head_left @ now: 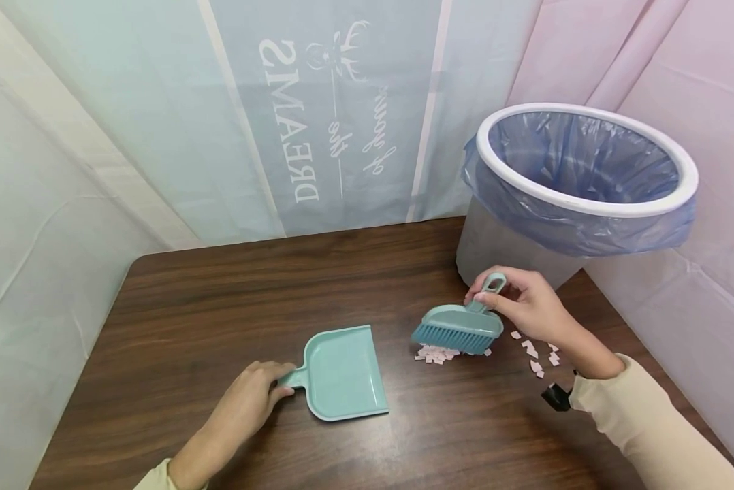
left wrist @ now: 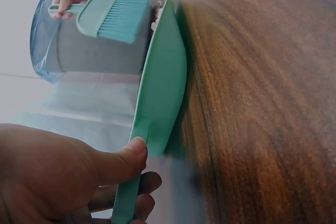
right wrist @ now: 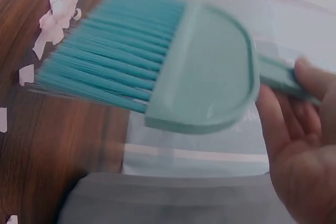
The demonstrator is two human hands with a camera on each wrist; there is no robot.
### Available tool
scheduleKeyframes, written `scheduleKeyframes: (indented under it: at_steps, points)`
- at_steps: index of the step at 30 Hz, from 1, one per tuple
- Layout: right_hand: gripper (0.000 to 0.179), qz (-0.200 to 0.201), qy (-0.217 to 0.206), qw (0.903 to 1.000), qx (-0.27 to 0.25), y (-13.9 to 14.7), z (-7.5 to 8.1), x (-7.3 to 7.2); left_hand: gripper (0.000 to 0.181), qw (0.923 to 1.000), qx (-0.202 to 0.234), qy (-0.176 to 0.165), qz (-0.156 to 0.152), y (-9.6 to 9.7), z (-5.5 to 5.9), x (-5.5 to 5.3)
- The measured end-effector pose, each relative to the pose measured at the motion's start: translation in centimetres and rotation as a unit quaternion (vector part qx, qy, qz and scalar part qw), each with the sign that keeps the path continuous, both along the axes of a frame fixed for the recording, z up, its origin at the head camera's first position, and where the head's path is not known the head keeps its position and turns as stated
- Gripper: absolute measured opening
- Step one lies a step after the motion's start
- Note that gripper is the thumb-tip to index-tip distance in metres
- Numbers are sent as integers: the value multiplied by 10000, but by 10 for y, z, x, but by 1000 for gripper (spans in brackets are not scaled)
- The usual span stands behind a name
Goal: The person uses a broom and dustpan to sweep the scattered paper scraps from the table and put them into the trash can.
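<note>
My left hand (head_left: 248,396) pinches the short handle of a mint-green dustpan (head_left: 344,373), thumb on top in the left wrist view. The pan lies low over the table, its straight lip facing right. With my right hand (head_left: 529,303) I grip the handle of a matching hand brush (head_left: 463,327), bristles pointing down. A small heap of pale pink paper scraps (head_left: 436,354) sits by the bristles, partly hidden behind them. More loose paper scraps (head_left: 532,354) are scattered right of the brush, below my right wrist. In the right wrist view the bristles (right wrist: 110,45) fan out toward the scraps.
A grey bin (head_left: 502,238) with a white rim (head_left: 587,204) and a blue plastic liner (head_left: 545,228) stands at the table's back right corner. Dark wooden table (head_left: 238,292) lies beneath everything. Printed cloth (head_left: 355,122) hangs along the back, and pale sheets close in both sides.
</note>
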State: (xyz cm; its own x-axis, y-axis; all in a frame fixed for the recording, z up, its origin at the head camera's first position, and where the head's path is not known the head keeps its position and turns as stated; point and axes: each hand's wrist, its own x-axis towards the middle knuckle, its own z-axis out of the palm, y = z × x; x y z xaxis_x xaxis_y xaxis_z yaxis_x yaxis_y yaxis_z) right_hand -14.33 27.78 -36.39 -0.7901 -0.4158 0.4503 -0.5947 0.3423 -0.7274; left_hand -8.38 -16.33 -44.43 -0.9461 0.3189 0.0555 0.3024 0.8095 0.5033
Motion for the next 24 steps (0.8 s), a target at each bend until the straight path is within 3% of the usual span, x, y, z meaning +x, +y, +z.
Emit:
scheduleKeyframes:
  at_steps: [4, 9, 15, 19, 24]
  points:
    - [27, -1071, 622, 9920, 224, -4, 3, 9, 30, 10000, -45, -25, -2, 0, 0, 0]
    - [25, -2222, 1394, 9624, 707, -9, 1, 21, 29, 9999, -79, 115, -39, 1, 1, -1]
    - [25, -2447, 1955, 9428, 1138, -12, -12, 31, 30, 9999, -66, 109, -53, 1, 1, -2]
    - [20, -2661, 2069, 9300, 1464, -15, -23, 32, 30, 9999, -54, 67, -58, 1, 1, -2]
    - [17, -2795, 2045, 9253, 1547, -22, -36, 31, 30, 9999, -72, 116, -67, -1, 1, -1]
